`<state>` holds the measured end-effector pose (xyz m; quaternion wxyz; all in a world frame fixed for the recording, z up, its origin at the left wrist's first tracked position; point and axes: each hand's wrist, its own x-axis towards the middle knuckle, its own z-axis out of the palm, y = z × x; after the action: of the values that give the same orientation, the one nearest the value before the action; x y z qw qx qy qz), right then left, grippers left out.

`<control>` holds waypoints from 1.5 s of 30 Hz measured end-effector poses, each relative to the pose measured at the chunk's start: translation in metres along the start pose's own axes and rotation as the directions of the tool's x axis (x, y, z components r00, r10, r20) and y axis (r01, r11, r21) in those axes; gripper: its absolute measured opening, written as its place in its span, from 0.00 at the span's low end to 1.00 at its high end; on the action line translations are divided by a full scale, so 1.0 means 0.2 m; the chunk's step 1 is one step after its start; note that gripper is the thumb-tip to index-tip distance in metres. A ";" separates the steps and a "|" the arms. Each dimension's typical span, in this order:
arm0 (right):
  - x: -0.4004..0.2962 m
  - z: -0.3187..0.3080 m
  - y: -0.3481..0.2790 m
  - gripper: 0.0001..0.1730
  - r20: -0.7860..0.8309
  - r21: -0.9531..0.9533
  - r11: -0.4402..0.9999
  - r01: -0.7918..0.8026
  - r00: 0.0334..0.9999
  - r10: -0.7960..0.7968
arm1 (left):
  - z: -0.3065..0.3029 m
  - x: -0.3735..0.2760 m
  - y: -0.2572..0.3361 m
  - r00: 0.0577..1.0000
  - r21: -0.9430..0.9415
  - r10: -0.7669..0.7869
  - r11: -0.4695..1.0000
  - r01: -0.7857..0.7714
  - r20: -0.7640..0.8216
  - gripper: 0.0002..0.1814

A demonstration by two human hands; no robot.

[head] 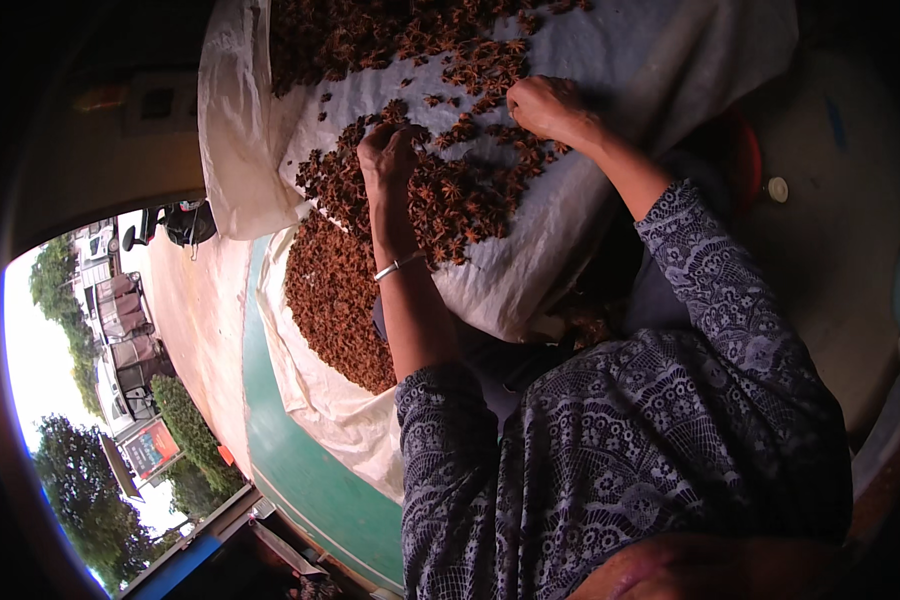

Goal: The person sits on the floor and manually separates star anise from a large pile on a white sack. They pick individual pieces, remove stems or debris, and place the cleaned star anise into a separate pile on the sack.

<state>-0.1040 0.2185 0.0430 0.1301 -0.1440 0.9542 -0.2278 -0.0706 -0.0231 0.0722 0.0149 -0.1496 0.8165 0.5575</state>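
Star anise pods [450,199] lie in a loose pile on a pale woven plastic sheet [487,292] before me. My left hand [390,154], with a silver bangle on its wrist, is over the left part of this pile, fingers curled down at the pods; whether it holds one is hidden. To the upper right, my right hand [544,105] has its fingers bent inward at the edge of a smaller patch of pods. What lies inside its fingers cannot be seen. A larger heap of star anise [337,37] covers the far part of the sheet.
A white sack [337,420] full of small reddish-brown pieces [337,307] stands at the left, below the sheet. Green flooring [300,457] runs beside it. A red round object [746,157] is on the floor at the right. A parked scooter [184,223] shows outside at the left.
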 end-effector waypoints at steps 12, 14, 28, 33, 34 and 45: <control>0.03 0.08 -0.03 0.07 -0.202 0.482 0.788 0.384 0.923 -0.327 | 0.16 -0.23 0.12 0.946 0.062 0.153 0.982 -0.178 0.287 0.11; 0.02 0.06 -0.08 0.05 -0.199 0.711 0.601 0.364 0.925 -0.324 | 0.22 -0.21 0.15 0.918 -0.069 0.100 0.994 -0.080 0.383 0.11; -0.24 -0.09 -0.24 0.08 0.108 0.983 0.171 0.069 0.536 -0.838 | 0.04 -0.27 0.10 0.984 0.157 0.177 0.973 -0.170 -0.034 0.11; -0.20 0.01 -0.21 0.07 0.033 0.991 0.132 0.015 0.933 -0.358 | 0.08 -0.38 0.16 0.890 -0.313 0.169 0.949 -0.032 0.422 0.22; -0.18 0.03 -0.20 0.07 -0.018 0.986 0.152 0.072 0.943 -0.333 | 0.11 -0.39 0.16 0.934 -0.254 0.115 0.967 -0.027 0.339 0.16; -0.27 -0.19 -0.20 0.16 0.468 0.822 0.476 -0.313 -0.104 -0.877 | -0.03 -0.22 0.04 0.921 0.891 0.371 0.368 -0.265 0.121 0.07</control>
<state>-0.0568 0.2168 0.1047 0.7242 -0.4380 0.2606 -0.4645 -0.0297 -0.0160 0.0900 -0.0568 0.0137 0.9980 0.0241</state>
